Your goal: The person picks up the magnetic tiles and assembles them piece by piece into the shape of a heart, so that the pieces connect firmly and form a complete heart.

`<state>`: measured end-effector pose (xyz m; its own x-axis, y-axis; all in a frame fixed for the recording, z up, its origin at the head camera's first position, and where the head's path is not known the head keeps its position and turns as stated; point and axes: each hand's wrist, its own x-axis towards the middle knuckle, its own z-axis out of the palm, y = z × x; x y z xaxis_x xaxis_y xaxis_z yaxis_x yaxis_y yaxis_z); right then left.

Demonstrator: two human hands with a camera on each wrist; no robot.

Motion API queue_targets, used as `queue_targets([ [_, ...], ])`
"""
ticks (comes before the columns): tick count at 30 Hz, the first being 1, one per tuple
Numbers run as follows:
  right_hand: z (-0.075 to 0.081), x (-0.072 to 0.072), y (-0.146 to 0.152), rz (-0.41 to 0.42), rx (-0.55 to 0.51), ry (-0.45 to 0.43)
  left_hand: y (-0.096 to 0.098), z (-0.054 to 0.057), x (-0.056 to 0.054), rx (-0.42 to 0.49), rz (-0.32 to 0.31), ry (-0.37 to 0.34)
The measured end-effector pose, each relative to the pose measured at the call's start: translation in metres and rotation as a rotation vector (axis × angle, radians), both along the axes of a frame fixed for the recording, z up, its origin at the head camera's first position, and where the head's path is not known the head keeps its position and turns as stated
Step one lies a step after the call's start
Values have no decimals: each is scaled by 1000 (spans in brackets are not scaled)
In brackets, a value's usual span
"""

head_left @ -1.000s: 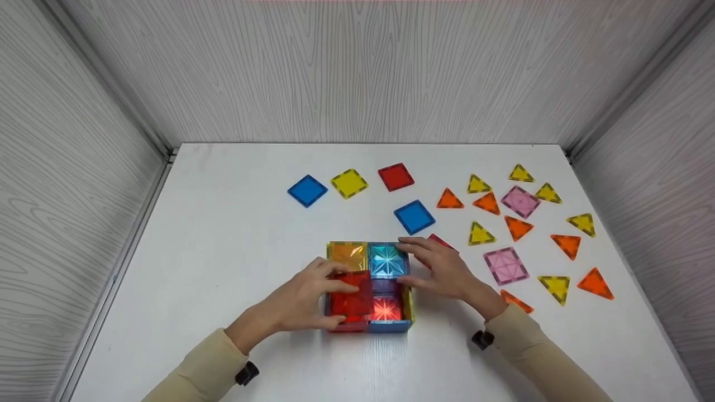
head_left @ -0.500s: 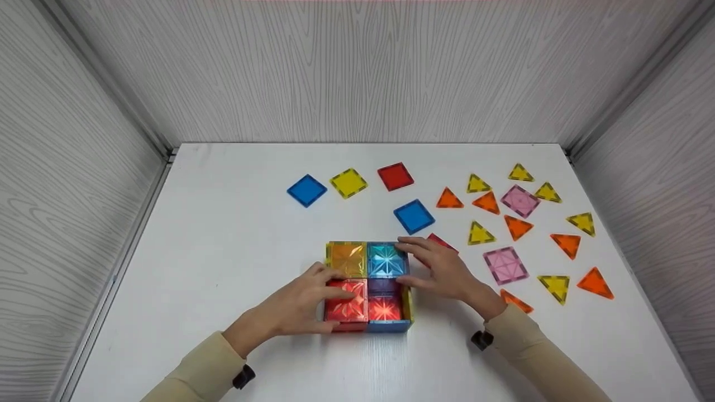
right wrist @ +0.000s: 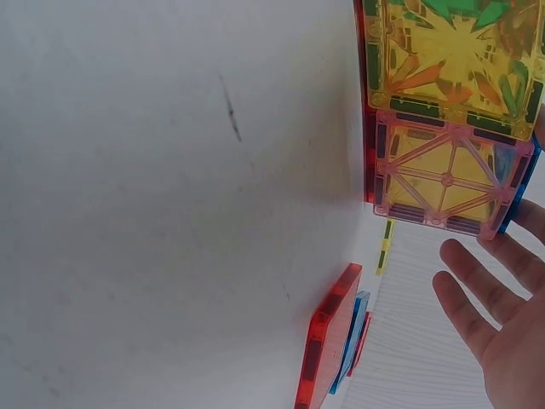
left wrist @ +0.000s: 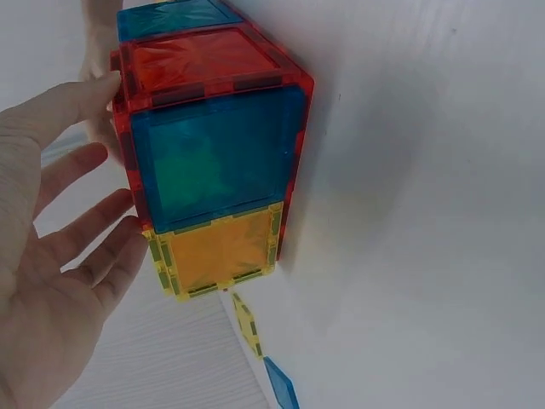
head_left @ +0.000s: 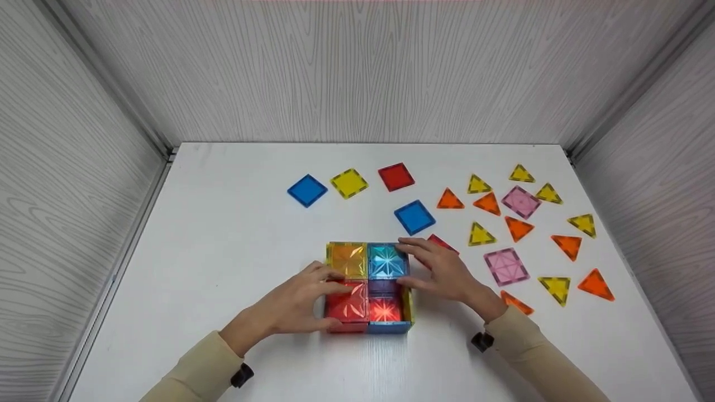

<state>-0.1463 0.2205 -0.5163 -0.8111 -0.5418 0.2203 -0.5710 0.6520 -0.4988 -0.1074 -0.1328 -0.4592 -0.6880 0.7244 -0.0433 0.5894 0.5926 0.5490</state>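
A low box of translucent magnetic tiles (head_left: 385,328) stands at the table's near middle. An orange-yellow tile (head_left: 346,259) and a light blue tile (head_left: 387,261) cover its far half, and a red tile (head_left: 357,307) its near left quarter. The near right compartment (head_left: 385,309) is uncovered, with red showing inside. My left hand (head_left: 296,304) rests its fingers over the red tile, thumb by the near edge. From the other side, my right hand (head_left: 441,271) touches the blue tile's right edge with extended fingers. Blue (left wrist: 217,162) and yellow-orange (left wrist: 226,256) side tiles appear in the left wrist view.
Behind the box lie blue (head_left: 307,190), yellow (head_left: 349,183) and red (head_left: 396,176) squares, plus another blue square (head_left: 414,216). A red tile (head_left: 444,244) is partly behind my right hand. Several yellow and orange triangles (head_left: 518,228) and two pink squares (head_left: 506,266) spread rightward.
The red tile, tilted in my left hand a second ago, now lies flat on the box's near left quarter. My left fingers have loosened over it; the right hand has stayed put.
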Motion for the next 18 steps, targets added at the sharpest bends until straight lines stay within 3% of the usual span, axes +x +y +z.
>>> queue_targets([
  [5,-1,0,1,1,-4,-2,-8,-1,-23,77,97,76],
  [11,1,1,1,-1,-2,9,-23,-19,-76,145,231,179],
  [14,1,0,1,3,-2,2,-30,-32,-101,122,274,210],
  [18,0,0,0,3,-1,-1,-36,-48,-128,34,346,164],
])
